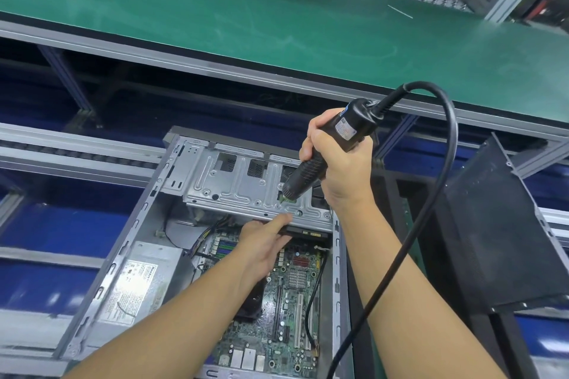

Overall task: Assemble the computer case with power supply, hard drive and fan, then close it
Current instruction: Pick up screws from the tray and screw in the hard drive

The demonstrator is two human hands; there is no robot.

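Open grey sheet-steel computer case [338, 271] lay lower centre; judged stiff, heavy, sharp-edged, best held by its frame rails | right grip [338, 169] clamped round black corded electric screwdriver [354, 124] | left grip [261, 243], fingers straight, touched silver drive cage [234, 191].

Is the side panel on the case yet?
No, the case is open, motherboard exposed, and the side panel rests off to its right.
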